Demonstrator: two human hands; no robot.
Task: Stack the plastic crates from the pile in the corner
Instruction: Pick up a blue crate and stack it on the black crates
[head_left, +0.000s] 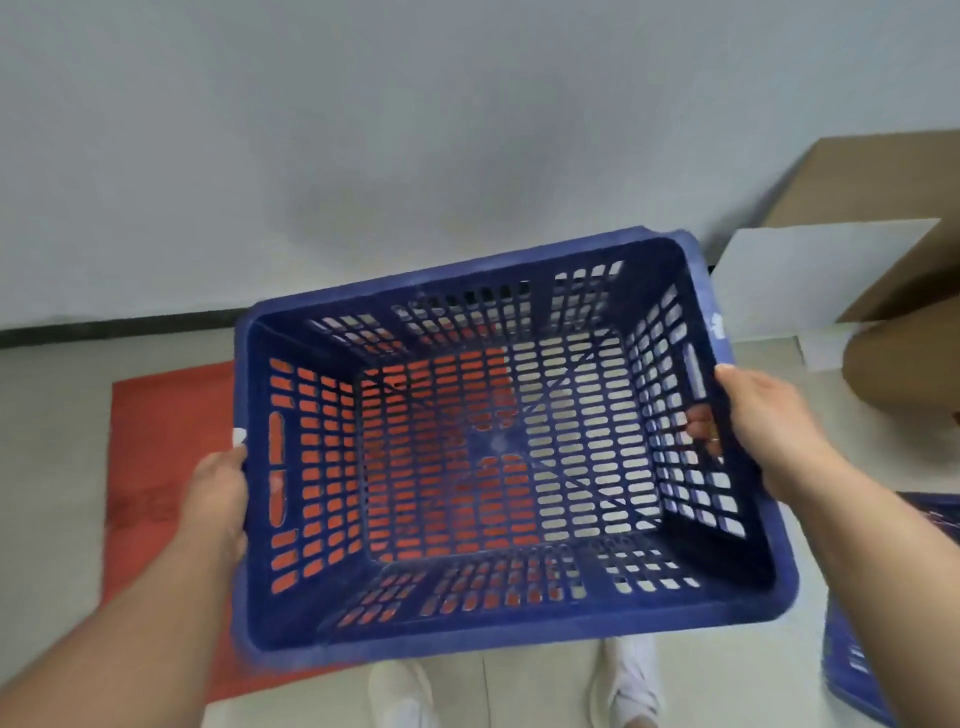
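Head view: a dark blue perforated plastic crate (498, 441) is held open side up above a red rectangular floor mat (161, 457), clasped at its short ends by the left hand (218, 499) and the right hand (763, 426), whose fingers are hooked inside the wall. The crate's long axis is spanned between the hands, tilted slightly. Right of the held crate, another blue crate (872, 670) is cut off by the frame edge, so the stack is judged hard to locate
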